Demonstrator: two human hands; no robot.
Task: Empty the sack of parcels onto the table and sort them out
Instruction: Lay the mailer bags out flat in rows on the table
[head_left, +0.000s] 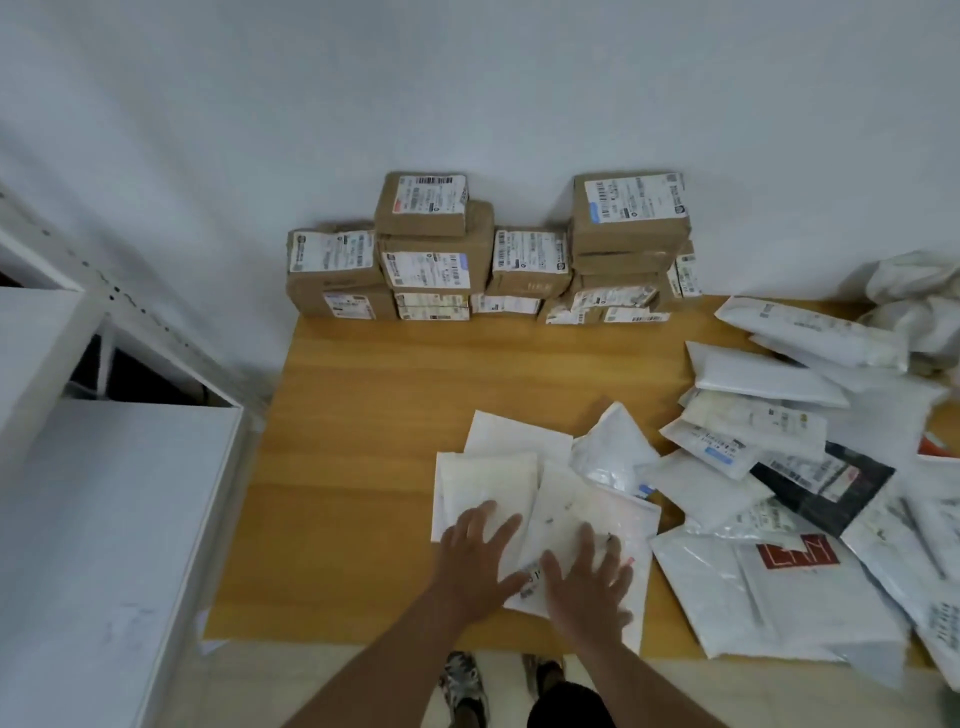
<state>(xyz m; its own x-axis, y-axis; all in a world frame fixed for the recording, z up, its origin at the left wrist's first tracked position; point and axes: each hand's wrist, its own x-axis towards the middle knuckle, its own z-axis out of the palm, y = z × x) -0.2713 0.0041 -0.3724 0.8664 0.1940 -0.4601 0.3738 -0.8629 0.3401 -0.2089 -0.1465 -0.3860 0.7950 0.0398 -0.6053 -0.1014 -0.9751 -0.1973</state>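
A small pile of flat white mailer bags (519, 457) lies near the front of the wooden table (363, 415). My left hand (480, 556) lies flat with spread fingers on the left bag. My right hand (584, 582) lies flat on the overlapping bag (576, 509) beside it. Brown cardboard parcels (488, 249) with white labels stand stacked against the wall at the back. A loose heap of white plastic parcels (779, 441) and one black parcel (826, 483) covers the table's right side. The crumpled white sack (914, 296) lies at the far right.
White metal shelving (78, 441) stands close along the table's left side. A white wall rises behind the boxes. The table's front edge is just below my hands, with my shoes (462, 686) on the floor under it. Bare wood shows between the boxes and the white pile.
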